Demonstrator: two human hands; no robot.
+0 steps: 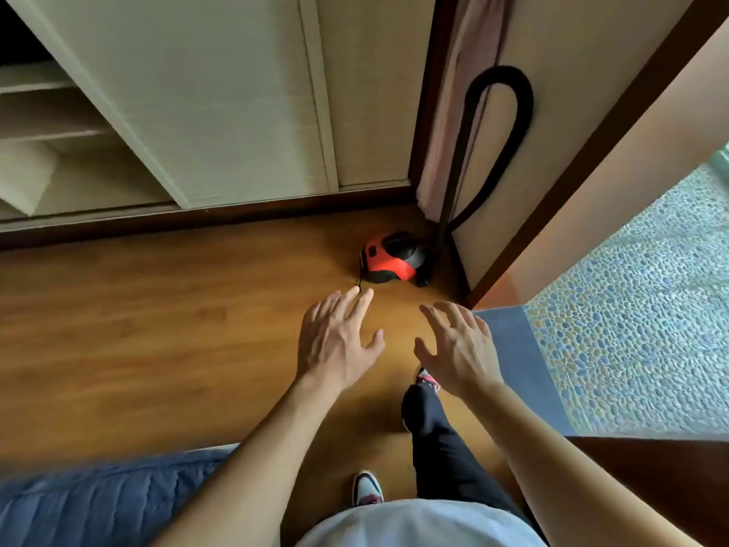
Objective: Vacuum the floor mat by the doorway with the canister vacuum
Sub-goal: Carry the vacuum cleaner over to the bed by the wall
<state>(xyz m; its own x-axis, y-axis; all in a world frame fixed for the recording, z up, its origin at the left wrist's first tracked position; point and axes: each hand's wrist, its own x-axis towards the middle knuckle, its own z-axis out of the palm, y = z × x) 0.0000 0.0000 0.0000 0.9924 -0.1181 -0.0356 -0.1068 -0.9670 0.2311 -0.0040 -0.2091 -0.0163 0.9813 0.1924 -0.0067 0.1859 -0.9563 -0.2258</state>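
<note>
Nearest: blue quilted bedding [98, 503] at lower left, one patch of it in view. Two shoes on the wooden floor [138, 349], the left shoe [367, 488] planted, the right shoe [429, 380] stepped ahead, partly hidden behind the right wrist.

Two hands out in front, both bare, both empty. Left hand [335, 345]: grip spread, fingers fanned, palm down, holding nothing. Right hand [459, 345]: the same, spread wide, nothing pinched. They sit near each other, apart, above the floor.

Just right of the right hand: a grey-blue floor mat [513, 349], one, lying along the doorway threshold beside pebble-patterned flooring [631, 309]. Untouched by any tool.

Further: one canister vacuum [392, 257], red and black, parked in the corner, well apart from both hands. One cord end [359, 284] trails from its left side, close to the left fingertips in this view; contact cannot be told. One black hose [509, 132] loops up against the wall, its wand [453, 171] leaning upright beside a pink curtain [461, 104].

Step in hand, as I judge it: the reach for the machine. Best done by closing in another pace, taking the wand low with one hand and the canister handle with the other, and minding the loose cord underfoot.

Farthest: two pale wardrobe doors [236, 92], open shelving to their left.
</note>
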